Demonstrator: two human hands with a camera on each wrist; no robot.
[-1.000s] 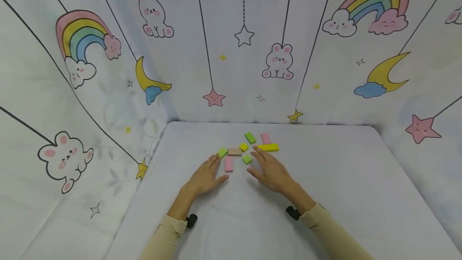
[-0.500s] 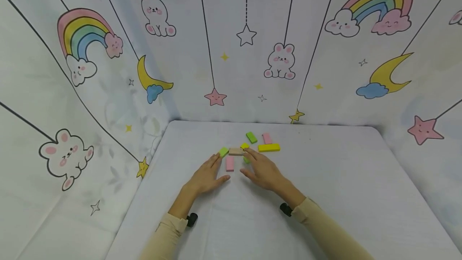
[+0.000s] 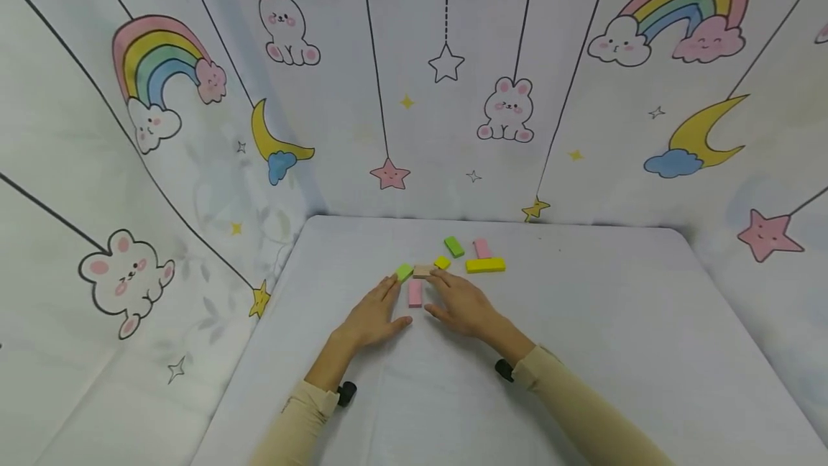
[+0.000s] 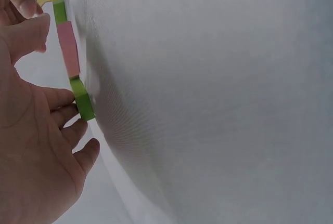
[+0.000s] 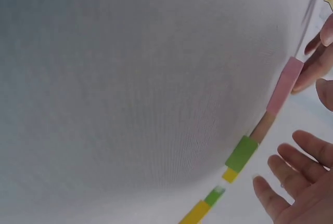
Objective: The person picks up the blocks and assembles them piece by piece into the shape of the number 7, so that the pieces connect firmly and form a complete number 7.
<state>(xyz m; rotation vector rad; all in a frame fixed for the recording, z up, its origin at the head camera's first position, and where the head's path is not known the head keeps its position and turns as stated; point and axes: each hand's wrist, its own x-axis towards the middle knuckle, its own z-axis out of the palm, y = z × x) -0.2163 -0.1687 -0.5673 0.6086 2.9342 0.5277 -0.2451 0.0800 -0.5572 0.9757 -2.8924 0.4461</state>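
Note:
In the head view my left hand (image 3: 374, 316) lies palm down with fingers extended. Its fingertips touch a light green block (image 3: 404, 272), also visible as a green block (image 4: 85, 107) against the fingers in the left wrist view. My right hand (image 3: 462, 305) reaches in from the right, fingers spread, its fingertips at the right end of a beige wooden block (image 3: 423, 271). Between the hands lies a pink block (image 3: 415, 294). In the right wrist view another green block (image 5: 242, 154) is near the right fingers; the right hand covers it in the head view.
Behind the hands are a small yellow block (image 3: 443, 262), a green block (image 3: 454, 247), a pink block (image 3: 482, 248) and a long yellow block (image 3: 485, 265). They lie on a white-covered table (image 3: 601, 336). A patterned cloth backdrop (image 3: 427, 128) rises behind the far edge.
My right hand has moved left from beside the long yellow block to the beige block, covering the green block there. My left hand stays at its green block. The blocks show no clear movement.

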